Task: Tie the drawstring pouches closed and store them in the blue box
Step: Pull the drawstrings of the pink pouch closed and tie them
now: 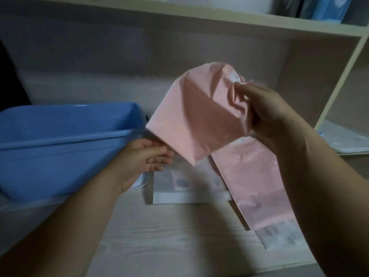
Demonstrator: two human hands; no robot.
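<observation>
- I have the left forearm (79, 206) coming in bare from the lower left, angled up and to the right.
- My left hand (147, 156) sits low, palm turned inward, fingers loosely extended and slightly spread; I cannot tell whether they touch anything.
- My right forearm (319, 186) enters bare from the lower right and rises steeply, wrist bent to the left.
- My right hand (265, 114) is raised higher than the left, fingers curled, pinching the gathered end of the pink pouch (199, 116).
</observation>
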